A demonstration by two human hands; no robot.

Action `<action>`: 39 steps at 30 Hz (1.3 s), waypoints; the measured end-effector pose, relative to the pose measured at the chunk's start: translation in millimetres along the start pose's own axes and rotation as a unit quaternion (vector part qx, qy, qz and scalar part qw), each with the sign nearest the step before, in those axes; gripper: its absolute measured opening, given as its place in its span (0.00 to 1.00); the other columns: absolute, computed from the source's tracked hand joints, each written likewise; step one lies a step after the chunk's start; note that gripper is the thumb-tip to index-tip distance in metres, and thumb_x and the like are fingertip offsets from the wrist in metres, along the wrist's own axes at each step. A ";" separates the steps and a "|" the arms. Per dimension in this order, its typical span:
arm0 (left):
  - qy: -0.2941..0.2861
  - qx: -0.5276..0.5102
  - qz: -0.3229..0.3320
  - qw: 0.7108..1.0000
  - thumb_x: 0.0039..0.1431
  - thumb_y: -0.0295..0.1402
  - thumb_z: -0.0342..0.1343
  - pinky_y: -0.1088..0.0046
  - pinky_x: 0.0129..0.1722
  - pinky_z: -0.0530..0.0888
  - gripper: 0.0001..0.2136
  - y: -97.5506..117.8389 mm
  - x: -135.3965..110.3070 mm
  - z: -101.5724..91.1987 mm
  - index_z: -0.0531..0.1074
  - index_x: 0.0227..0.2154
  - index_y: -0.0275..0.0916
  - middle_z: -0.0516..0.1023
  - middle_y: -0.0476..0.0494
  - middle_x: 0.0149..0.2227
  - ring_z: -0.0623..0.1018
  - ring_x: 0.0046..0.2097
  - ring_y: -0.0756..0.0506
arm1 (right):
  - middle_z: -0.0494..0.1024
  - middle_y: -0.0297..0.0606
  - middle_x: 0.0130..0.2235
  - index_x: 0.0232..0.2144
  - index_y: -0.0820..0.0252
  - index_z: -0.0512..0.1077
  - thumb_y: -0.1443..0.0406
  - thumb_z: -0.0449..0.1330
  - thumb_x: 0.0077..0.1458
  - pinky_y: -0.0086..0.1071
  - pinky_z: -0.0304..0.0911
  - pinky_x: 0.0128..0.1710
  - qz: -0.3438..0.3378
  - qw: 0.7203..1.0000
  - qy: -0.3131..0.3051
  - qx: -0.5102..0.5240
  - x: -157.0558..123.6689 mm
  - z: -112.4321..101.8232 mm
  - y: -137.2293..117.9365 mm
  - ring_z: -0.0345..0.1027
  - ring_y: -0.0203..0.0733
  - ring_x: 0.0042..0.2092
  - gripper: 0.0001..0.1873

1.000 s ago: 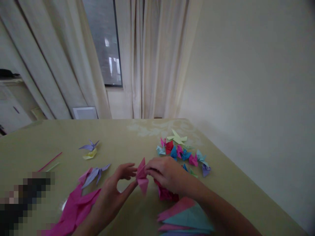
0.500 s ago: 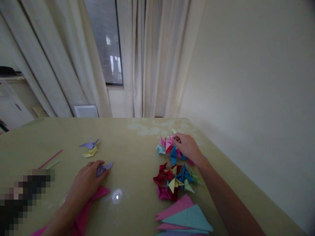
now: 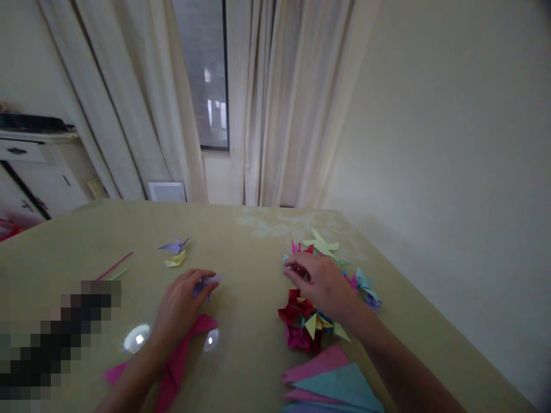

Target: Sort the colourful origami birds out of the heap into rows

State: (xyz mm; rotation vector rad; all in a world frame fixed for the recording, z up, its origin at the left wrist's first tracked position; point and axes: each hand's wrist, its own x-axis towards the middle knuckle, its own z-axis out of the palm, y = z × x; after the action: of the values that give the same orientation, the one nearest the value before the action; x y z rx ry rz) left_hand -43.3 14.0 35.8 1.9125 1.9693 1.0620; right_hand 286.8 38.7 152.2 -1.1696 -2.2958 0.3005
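Note:
My left hand (image 3: 181,299) pinches a small piece of purple origami (image 3: 208,282) just above the table; the palm side of the piece is hidden. Beneath that wrist lies a large folded magenta paper (image 3: 177,367). My right hand (image 3: 322,282) hovers over the origami on the right, its thumb and fingers apart and nothing seen between them. It partly covers a far group of paper cranes, among them a pale green crane (image 3: 319,243) and a light blue one (image 3: 364,279). Nearer lies a cluster of red, yellow and magenta folded pieces (image 3: 298,321).
Folded pink and teal papers (image 3: 340,378) are stacked at the front right. A purple crane (image 3: 174,246) and a yellow folded piece (image 3: 175,260) lie at the back left, near a thin pink stick (image 3: 115,265). The wall (image 3: 451,201) borders the table's right side.
My right hand has come back from the far cranes towards me, and its fingers have opened. The left hand keeps the purple piece. The view has turned slightly left.

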 end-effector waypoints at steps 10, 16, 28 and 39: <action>0.004 -0.009 -0.010 1.000 0.61 0.45 0.54 0.56 0.54 0.76 0.21 -1.6 2.7 -2.4 0.77 0.50 0.39 0.81 0.36 0.50 0.81 0.49 0.36 | 0.84 0.36 0.38 0.41 0.58 0.79 0.65 0.63 0.66 0.30 0.66 0.40 -0.022 0.999 0.018 0.040 -18.0 -6.1 -29.6 0.77 0.40 0.37 0.04; -0.049 -0.071 -0.010 0.996 0.57 0.39 0.56 0.51 0.54 0.77 0.14 5.0 3.1 -5.5 0.79 0.42 0.39 0.83 0.35 0.45 0.83 0.47 0.35 | 0.82 0.36 0.35 0.40 0.56 0.79 0.61 0.62 0.67 0.30 0.65 0.37 0.026 0.994 0.000 0.108 -64.2 13.2 -63.6 0.75 0.40 0.35 0.07; -0.142 -0.557 0.015 0.818 0.56 0.41 0.71 0.61 0.53 0.82 0.22 100.4 -44.2 17.7 0.77 0.52 0.44 0.83 0.38 0.54 0.83 0.53 0.39 | 0.82 0.44 0.44 0.56 0.58 0.73 0.44 0.59 0.66 0.32 0.69 0.33 0.244 0.885 0.159 0.363 -107.1 92.4 -89.3 0.77 0.43 0.37 0.29; -0.166 -0.497 0.123 0.843 0.56 0.40 0.71 0.57 0.56 0.80 0.34 99.1 -53.0 31.4 0.67 0.65 0.51 0.74 0.36 0.64 0.76 0.63 0.35 | 0.77 0.35 0.27 0.39 0.59 0.79 0.46 0.63 0.63 0.28 0.64 0.24 0.239 0.872 0.255 0.342 -106.0 83.2 -80.3 0.71 0.40 0.28 0.21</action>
State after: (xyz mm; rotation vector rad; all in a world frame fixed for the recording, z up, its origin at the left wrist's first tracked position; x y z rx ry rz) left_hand 61.4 -33.7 55.6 1.5602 0.7018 1.3188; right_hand 236.4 -90.5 78.7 -1.2141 -1.2478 0.8031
